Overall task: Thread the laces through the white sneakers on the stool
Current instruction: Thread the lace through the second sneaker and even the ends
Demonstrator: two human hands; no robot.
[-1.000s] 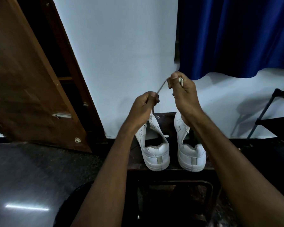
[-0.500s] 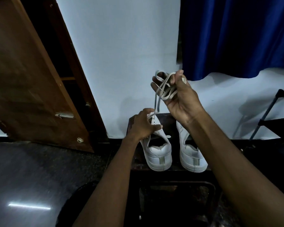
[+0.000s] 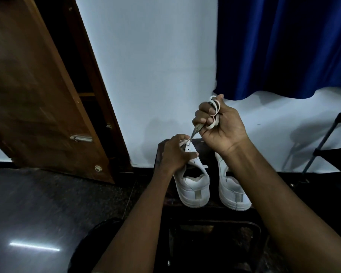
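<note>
Dim room, pale wall behind; a dark stool (image 3: 161, 148) at lower centre carries two white sneakers (image 3: 195, 186), heels toward us. The left-hand sneaker is ours to lace: our left hand (image 3: 173, 154) grips its tongue and eyelet flap, fingers curled round them, pinching a flat white lace (image 3: 192, 134) near the top eyelets. That lace runs up to our right hand (image 3: 219, 123), just above, whose fingers close round a coiled bundle of it.

Risk, as we judge it: the bunched coils could tangle or twist, and a hard pull might tip the light shoe off the stool.

Sneakers look smooth, leather-like, rounded heels. Outward: brown wooden door (image 3: 37, 95) upper left, blue curtain (image 3: 283, 46) upper right, glossy dark floor (image 3: 47, 213) lower left.
</note>
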